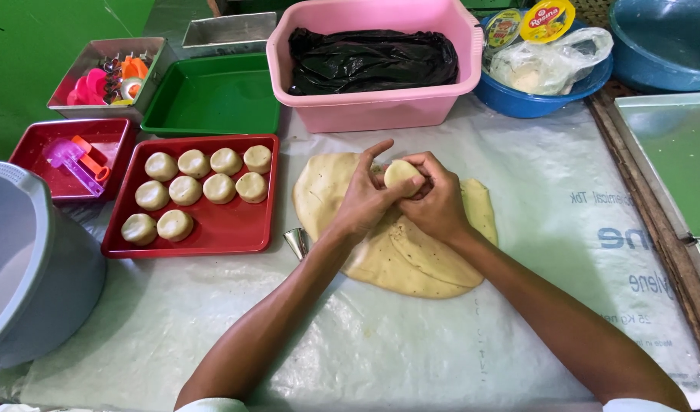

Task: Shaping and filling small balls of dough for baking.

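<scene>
At frame centre, the left hand [365, 200] and right hand [435, 204] curl closed around a dough ball [401, 173], shaping it; it likely next joins the red tray [235, 229] at left.

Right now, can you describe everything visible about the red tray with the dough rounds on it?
The red tray is a shallow, square, plastic-looking tray with a raised rim. It lies flat on the pale plastic sheet, left of the flat dough sheet and in front of the green tray. It holds ten pale dough rounds in three rows, filling its back and left parts; the front right part is bare. A small metal cone stands close by its right front corner. Neither hand touches it.
</scene>
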